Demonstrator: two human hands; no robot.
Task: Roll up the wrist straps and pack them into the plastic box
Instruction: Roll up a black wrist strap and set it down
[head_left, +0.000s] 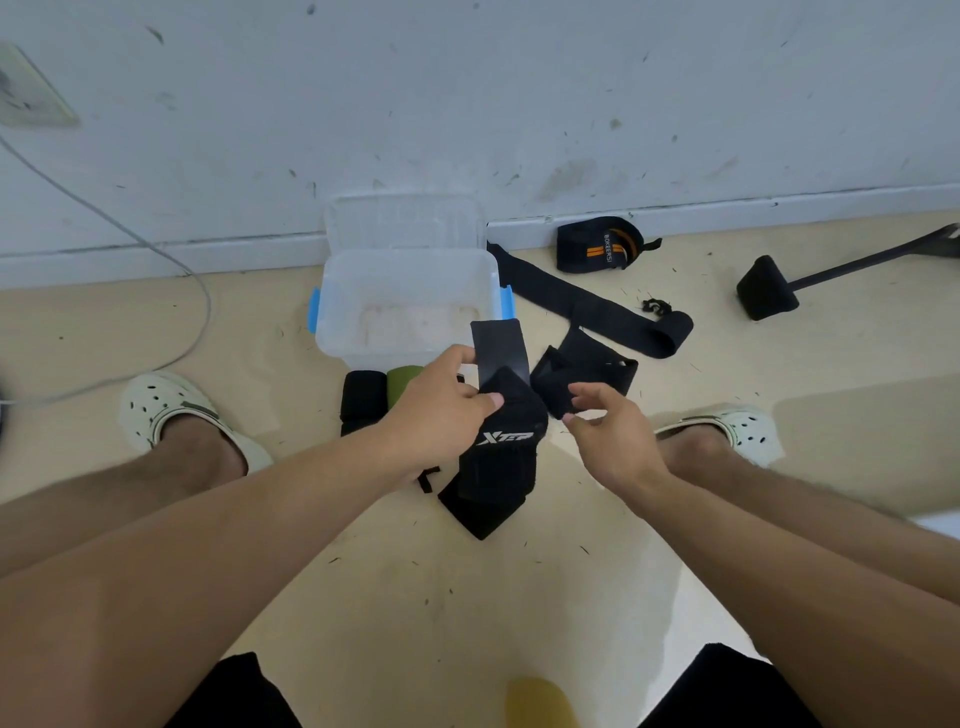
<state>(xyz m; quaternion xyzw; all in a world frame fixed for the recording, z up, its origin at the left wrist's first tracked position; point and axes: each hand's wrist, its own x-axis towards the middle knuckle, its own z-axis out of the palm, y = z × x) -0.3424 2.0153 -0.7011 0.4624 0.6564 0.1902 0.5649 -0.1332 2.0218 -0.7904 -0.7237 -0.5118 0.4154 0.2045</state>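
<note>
Up front, left hand (441, 410) grips black XTEP strap (506, 441); right hand (608, 431) loosely open, empty.

— What do you see around the edges?
— I see a grey cable (156, 249) trailing from the wall to the floor, and white clogs (176, 415) at both sides.
— Anything right?
— A black padded bar (769, 286) lying by the baseboard (727, 218).

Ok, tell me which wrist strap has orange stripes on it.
It is the rolled strap against the baseboard, right of the plastic box. The flat strap beside it and the strap in the left hand are plain black.
</note>
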